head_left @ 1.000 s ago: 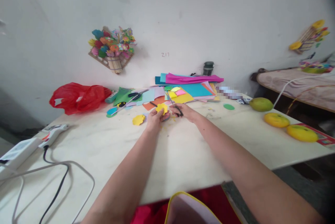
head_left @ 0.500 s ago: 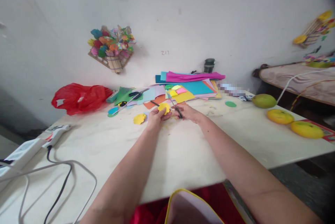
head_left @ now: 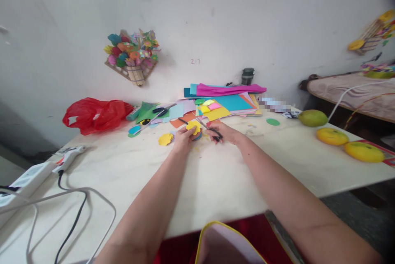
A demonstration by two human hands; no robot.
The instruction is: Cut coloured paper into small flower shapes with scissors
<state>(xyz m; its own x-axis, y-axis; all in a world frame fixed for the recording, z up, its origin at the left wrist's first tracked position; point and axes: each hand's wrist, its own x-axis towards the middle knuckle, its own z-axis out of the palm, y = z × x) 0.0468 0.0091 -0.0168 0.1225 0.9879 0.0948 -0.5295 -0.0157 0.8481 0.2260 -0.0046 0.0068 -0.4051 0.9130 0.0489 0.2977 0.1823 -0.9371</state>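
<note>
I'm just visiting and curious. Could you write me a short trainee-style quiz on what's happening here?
1. Multiple choice: what does the right hand hold? a) a pen b) scissors c) a roll of tape
2. Fill in: the left hand holds a ____ flower-shaped cutout.
3. True or false: the red plastic bag lies to the left of both hands.

Key: 1. b; 2. yellow; 3. true.

"What colour is the held paper flower showing?"
"Yellow, and the held scissors are showing black handles."
"The plastic bag?"
"It's showing red; the cloth is showing pale-pink waves."
</note>
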